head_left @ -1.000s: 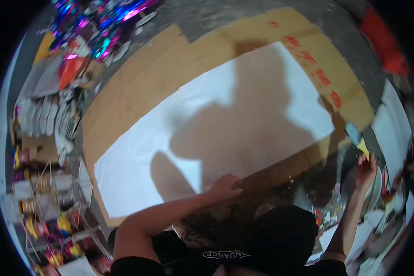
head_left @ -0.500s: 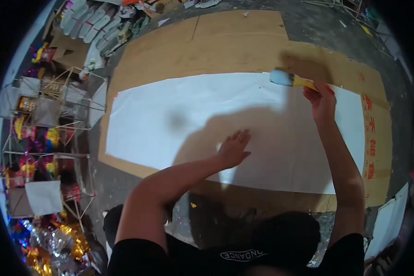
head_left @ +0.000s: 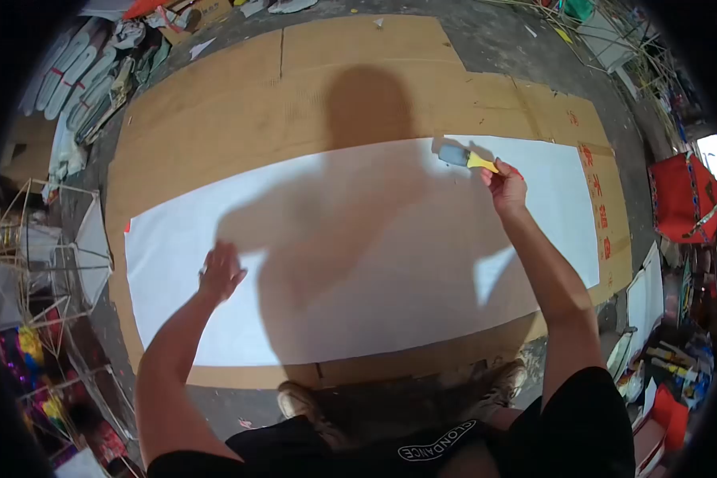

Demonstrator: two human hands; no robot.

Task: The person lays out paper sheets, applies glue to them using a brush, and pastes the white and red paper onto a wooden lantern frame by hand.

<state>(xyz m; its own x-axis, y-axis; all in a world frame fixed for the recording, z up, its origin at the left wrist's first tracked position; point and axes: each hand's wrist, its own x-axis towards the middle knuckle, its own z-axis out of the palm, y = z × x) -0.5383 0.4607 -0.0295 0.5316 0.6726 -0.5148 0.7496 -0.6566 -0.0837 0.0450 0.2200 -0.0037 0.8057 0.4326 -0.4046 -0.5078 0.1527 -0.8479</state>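
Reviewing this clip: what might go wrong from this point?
The left hand, spread flat over the white sheet, could crease or drag it. The right hand holds the yellow-handled brush near the sheet's far edge, so a stroke might lift that edge or stray onto the cardboard. The person's shadow covers much of the sheet and may hide missed spots.

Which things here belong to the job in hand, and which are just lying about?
In the job, it seems:
- white sheet
- cardboard under it
- yellow-handled tool, likely a brush, in the right hand

Apparently just lying about:
- folded bundles, far left
- thin-ribbed frames, left
- red box-like item, right
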